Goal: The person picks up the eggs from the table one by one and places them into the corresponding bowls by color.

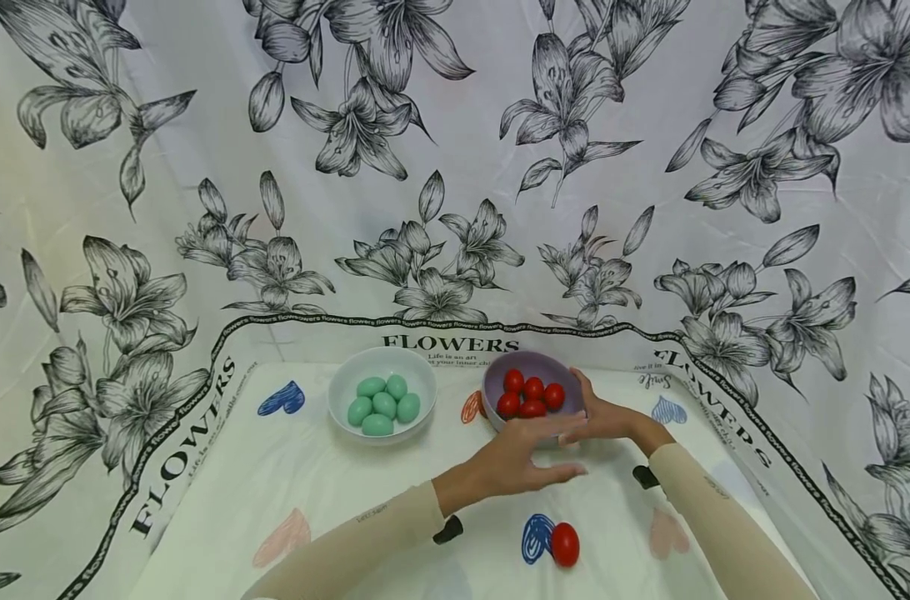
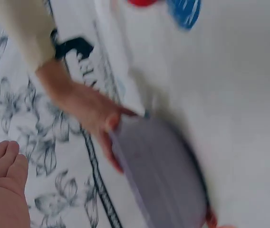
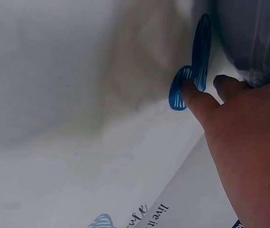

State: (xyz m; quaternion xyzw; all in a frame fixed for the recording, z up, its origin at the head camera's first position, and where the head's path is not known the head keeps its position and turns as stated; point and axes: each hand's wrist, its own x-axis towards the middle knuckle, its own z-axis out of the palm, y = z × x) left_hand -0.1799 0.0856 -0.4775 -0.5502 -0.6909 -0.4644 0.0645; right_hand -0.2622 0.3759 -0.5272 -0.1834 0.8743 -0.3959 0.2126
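Observation:
In the head view a purple bowl (image 1: 533, 362) holds several glossy red eggs (image 1: 533, 388). My right hand (image 1: 605, 417) grips the bowl at its right side, fingers spread along the rim; the left wrist view shows this hand (image 2: 85, 107) against the tilted-looking bowl wall (image 2: 159, 166). In the right wrist view its fingers (image 3: 199, 102) lie beside the bowl's base. My left hand (image 1: 500, 462) is in front of the bowl, thumb apart from straight fingers, holding nothing; its fingertips overlap the right hand in the head view.
A white bowl (image 1: 337, 400) with several pale green eggs (image 1: 383, 404) stands to the left. One red egg (image 1: 565, 545) lies on the cloth near the front, beside a blue printed heart (image 1: 537, 538). Flower-printed fabric (image 1: 455, 167) rises behind and around the table.

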